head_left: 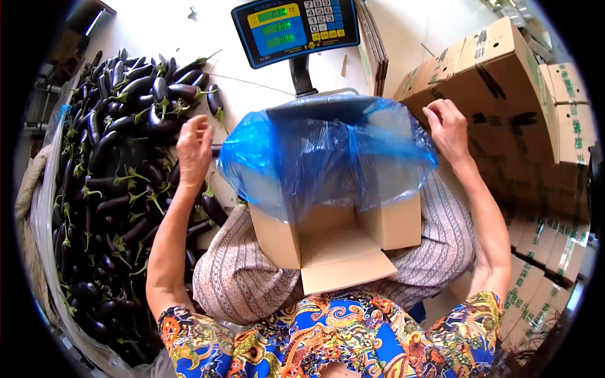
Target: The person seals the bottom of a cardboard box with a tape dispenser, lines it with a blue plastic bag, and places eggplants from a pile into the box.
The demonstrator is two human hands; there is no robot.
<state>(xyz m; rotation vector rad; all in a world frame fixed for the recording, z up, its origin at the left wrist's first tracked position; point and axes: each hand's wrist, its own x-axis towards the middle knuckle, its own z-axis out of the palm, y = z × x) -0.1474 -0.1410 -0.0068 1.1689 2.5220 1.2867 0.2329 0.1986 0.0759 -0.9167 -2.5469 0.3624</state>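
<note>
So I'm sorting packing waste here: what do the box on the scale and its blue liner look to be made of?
The box looks like plain brown cardboard, matte, with folded flaps and creased edges. The blue liner looks like thin plastic film: translucent, glossy and wrinkled, draped over the box rim. Neither hand grips anything.

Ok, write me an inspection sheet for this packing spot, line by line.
Surface: pale floor, mostly covered; the scale platform is hidden under the box.
Job's things: open cardboard box lined with a blue plastic bag, flaps hanging out; eggplant pile heaped to the left.
Clutter: stack of flat printed cartons on the right; more folded cardboard leaning by the scale.
Hands: left hand open, over the eggplants beside the bag; right hand on the bag's rim, fingers curled, grip unclear.
Cables: one thin line on the floor near the scale post, nature unclear.
Surroundings: scale display lit, digits unreadable; clear sheeting under the pile.
</note>
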